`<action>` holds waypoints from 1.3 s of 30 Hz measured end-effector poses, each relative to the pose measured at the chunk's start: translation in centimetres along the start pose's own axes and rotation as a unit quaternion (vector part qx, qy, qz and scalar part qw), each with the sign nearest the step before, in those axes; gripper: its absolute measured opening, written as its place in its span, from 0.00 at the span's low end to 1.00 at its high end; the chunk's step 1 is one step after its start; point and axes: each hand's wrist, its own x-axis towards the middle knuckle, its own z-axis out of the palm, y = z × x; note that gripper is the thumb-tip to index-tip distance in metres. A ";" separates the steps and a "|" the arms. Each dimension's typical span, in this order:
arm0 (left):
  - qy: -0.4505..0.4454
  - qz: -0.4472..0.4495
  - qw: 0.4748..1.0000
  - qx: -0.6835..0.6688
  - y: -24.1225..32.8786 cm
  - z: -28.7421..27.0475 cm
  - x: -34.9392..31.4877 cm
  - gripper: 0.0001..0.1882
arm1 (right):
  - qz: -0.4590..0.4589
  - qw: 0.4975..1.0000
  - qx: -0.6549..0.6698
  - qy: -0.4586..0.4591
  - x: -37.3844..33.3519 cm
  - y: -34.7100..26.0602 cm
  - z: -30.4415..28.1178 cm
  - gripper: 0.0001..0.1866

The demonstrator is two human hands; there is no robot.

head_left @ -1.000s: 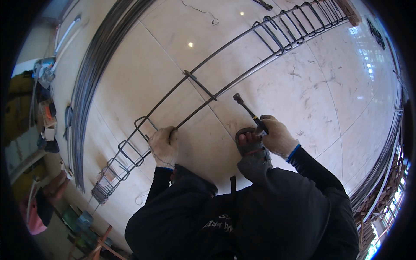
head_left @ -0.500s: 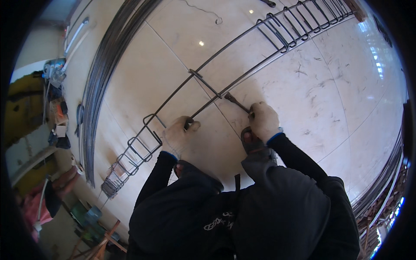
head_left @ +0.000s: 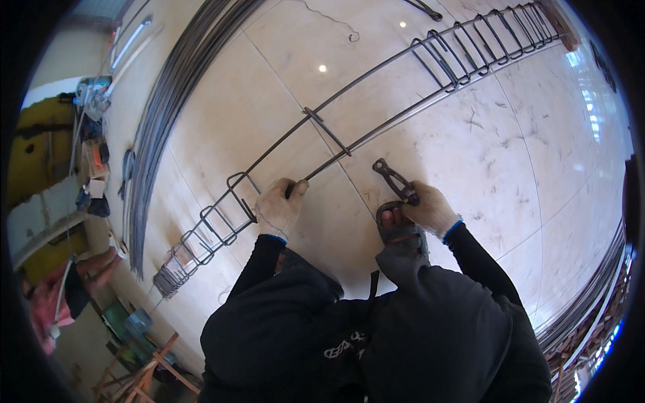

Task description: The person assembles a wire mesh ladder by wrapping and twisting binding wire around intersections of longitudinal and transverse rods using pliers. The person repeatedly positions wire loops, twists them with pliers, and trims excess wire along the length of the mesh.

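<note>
A long cage of steel bars (head_left: 376, 74) with square stirrups (head_left: 463, 50) lies across the pale tiled floor (head_left: 510, 168). My left hand (head_left: 281, 205), in a worn work glove, is closed around the near bar just right of a stirrup (head_left: 236, 191). In my right hand (head_left: 430, 208), also gloved, is a pair of pincers (head_left: 393, 180), with the jaws pointing up-left toward the bar and apart from it. My sandalled foot (head_left: 402, 232) sits right under that hand. One stirrup (head_left: 327, 131) stands alone across the two bars ahead of me.
A thick bundle of long steel bars (head_left: 171, 101) runs along the left. More stirrups (head_left: 178, 262) are bunched at the cage's lower-left end. Clutter and a yellow machine (head_left: 40, 134) line the left wall. A loose wire (head_left: 336, 23) lies on the floor at the top; bricks (head_left: 591, 322) at right.
The view shifted, so the cage sits a little lower in frame. My right hand drew the pincers back from the lone stirrup toward my foot. My left hand kept its grip on the bar.
</note>
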 end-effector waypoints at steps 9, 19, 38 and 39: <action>-0.007 -0.068 0.996 -0.060 -1.2 -0.1 -0.7 0.27 | 0.012 0.920 0.384 0.078 3.6 -5.1 -4.6 0.14; 0.003 -0.042 0.998 -0.057 -1.5 -0.1 -1.0 0.28 | 0.087 0.902 0.418 0.060 3.7 -8.6 1.3 0.09; -0.093 -0.070 0.990 -0.082 -1.9 -1.2 -0.2 0.28 | 0.081 0.953 0.282 -0.071 1.3 -7.6 -0.4 0.20; -0.118 -0.074 0.985 -0.098 -2.1 -1.4 0.1 0.28 | 0.076 0.945 0.310 -0.077 0.3 -6.9 -1.0 0.23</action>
